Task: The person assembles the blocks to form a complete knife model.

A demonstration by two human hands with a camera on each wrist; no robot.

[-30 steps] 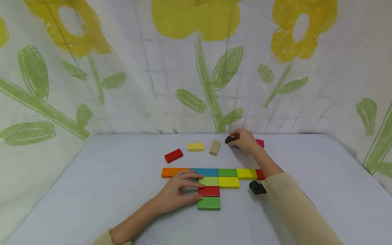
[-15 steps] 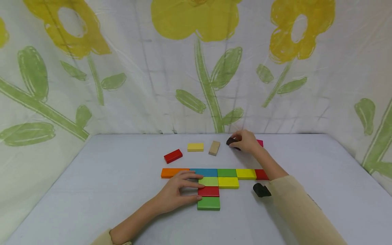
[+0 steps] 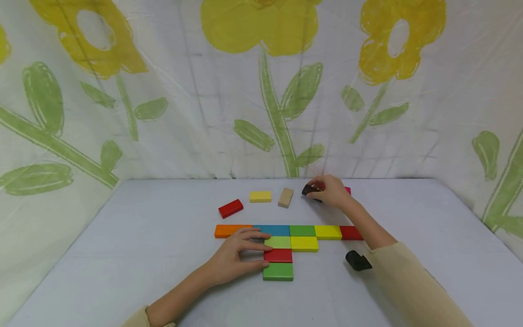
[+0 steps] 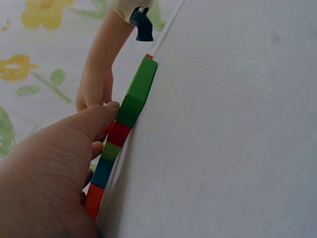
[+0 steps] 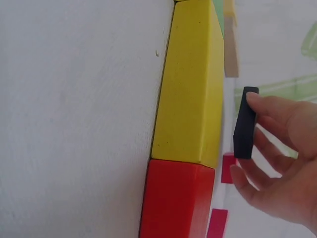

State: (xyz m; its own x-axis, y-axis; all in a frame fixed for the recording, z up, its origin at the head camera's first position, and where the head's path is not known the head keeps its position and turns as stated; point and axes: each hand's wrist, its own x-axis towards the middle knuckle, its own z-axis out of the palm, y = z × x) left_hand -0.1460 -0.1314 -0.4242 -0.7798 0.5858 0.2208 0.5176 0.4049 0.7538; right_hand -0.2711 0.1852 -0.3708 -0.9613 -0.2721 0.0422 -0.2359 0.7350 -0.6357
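My right hand (image 3: 333, 191) pinches a black block (image 5: 245, 124) between thumb and fingers, over the far part of the table. In the head view the fingers partly cover the block. My left hand (image 3: 234, 254) lies at the left side of a column of joined blocks, fingers spread. Its thumb touches the green block (image 3: 278, 271); other fingertips reach the red block (image 3: 282, 255) and the light green block (image 3: 279, 242). Above them runs a row: orange (image 3: 229, 230), blue (image 3: 273, 230), green (image 3: 302, 230), yellow (image 3: 328, 232) and red (image 3: 350, 233) blocks. Another yellow block (image 3: 304, 244) adjoins the light green one.
Loose blocks lie behind the row: a red block (image 3: 230, 208), a pale yellow block (image 3: 260, 196) and a plain wood block (image 3: 285, 198). Pink-red blocks (image 5: 228, 168) lie near the right hand. A flowered cloth (image 3: 175, 136) hangs at the table's back edge.
My right hand has shifted slightly right and nearer with the black block. Its forearm has swung right, uncovering more of the row's red end block. My left hand has stayed put.
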